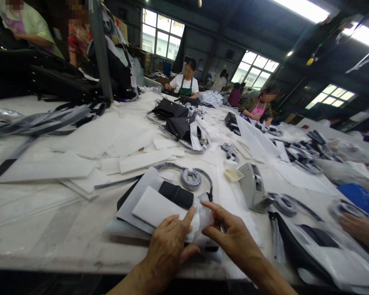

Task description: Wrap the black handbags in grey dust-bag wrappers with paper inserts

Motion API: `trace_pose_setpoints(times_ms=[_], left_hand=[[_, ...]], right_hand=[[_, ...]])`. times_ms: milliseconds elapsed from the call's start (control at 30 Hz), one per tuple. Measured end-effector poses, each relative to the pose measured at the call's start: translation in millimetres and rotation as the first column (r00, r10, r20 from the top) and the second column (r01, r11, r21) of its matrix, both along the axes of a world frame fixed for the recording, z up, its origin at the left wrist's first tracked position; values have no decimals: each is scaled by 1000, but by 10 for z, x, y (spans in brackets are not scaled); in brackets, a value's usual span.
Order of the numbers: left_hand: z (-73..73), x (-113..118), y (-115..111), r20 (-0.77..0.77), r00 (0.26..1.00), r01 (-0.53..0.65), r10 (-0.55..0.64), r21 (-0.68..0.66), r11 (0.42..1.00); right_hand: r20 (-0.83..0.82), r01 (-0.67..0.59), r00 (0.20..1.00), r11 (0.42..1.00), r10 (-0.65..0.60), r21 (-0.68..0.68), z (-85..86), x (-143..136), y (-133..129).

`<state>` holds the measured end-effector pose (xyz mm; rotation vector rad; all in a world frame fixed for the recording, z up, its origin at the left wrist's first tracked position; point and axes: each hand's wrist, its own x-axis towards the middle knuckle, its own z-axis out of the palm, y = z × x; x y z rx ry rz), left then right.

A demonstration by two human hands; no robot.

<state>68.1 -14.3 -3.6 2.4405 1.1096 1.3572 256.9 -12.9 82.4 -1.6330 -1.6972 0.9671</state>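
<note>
Near the front edge of the pale worktable (pixel 86 241), a black bag (pixel 176 194) lies flat between and beyond the person's two hands; a white sheet (pixel 156 205) lies across it, and its right-hand end is covered with a thin, whitish wrapping (pixel 199 213); the left hand (pixel 169 241) rests palm down at this end — its index finger stretched out onto the wrapping, its thumb spread away below, the hand loosely open and not closed around anything; the right hand (pixel 229 229) comes in from the other side, thumb and forefinger bent towards each other at the bag's end with a gap between them — whether its fingertips pinch the wrapping, I cannot tell. Just behind the bag sits a coiled strap (pixel 190 179) in plastic; to the right stand a small dish (pixel 233 174) and a grey tape dispenser (pixel 252 186), close together; farther right, another black bag (pixel 290 241) lies partly under white sheets, with a co-worker's hand (pixel 355 227) near it. Loose white sheets (pixel 147 159) are scattered to the left; deeper along the table are two dark handbags (pixel 178 128), one person in a green apron (pixel 186 88) and another in a pink apron (pixel 258 110).
</note>
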Motion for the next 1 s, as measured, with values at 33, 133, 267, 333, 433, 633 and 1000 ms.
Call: trace_pose_setpoints(times_ms=[33,133,267,333,433,633,1000], left_hand=[[-11,0,-3,-3,1000,1,-1,-7,1000],[-39,-3,-13,-4,1000,2,-2,-18,1000],[-53,-13,-18,-54,998,22,-21,30,999],[-53,-19,-8,-65,997,38,-34,66,997],[-38,-25,16,-57,998,46,-40,97,994],[13,-31,16,-77,996,51,-48,44,998],[-3,-10,-6,-63,998,7,-4,57,998]], right_hand=[[-34,15,999,1000,-15,-5,-10,-10,-1],[-163,61,984,997,-69,-52,-19,-44,15],[-327,63,940,990,-102,-128,22,-80,74],[-363,74,923,985,-127,-158,34,-96,100],[-401,104,898,974,-179,-204,10,-109,129],[-414,-10,901,949,-129,-316,9,4,168],[-178,-90,983,955,40,-283,24,27,75]])
